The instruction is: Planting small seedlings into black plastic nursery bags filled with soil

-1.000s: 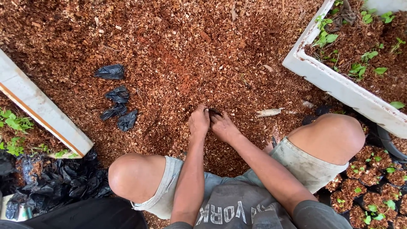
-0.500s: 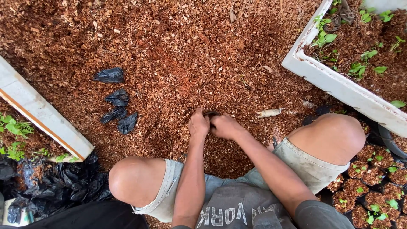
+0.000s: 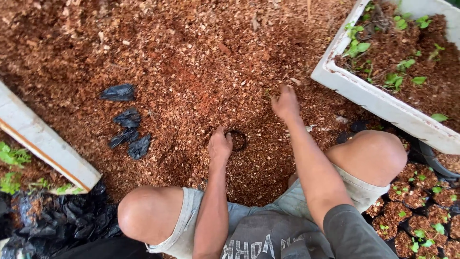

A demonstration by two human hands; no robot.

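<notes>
Fingers (image 3: 224,139) of the left hand (image 3: 220,146) curl around the rim of a small black bag (image 3: 236,140), holding its mouth open where it sits sunk in the reddish-brown husk (image 3: 191,62). Only the bag's round dark rim shows, level with the husk around it, with husk inside. Up and to the right of the bag, the right hand (image 3: 285,103) hovers over the husk with its fingers loosely spread and nothing between them, well apart from the bag.

Left of the bag, four crumpled black bags (image 3: 125,125) lie scattered on the husk, near one another. Farther left, a white tray (image 3: 45,144) with an orange stripe along its edge runs slantwise, green seedlings (image 3: 14,156) showing behind it, and a heap of black bags (image 3: 52,220) lies below it. To the upper right of the bag, beyond the right hand, a second white tray (image 3: 369,96) holds husk and small green seedlings. Below and to the right of the bag, past the person's right knee (image 3: 371,156), filled black bags with seedlings (image 3: 421,211) stand packed together. Both bare knees flank the arms, the left knee (image 3: 143,213) below and left of the bag.
</notes>
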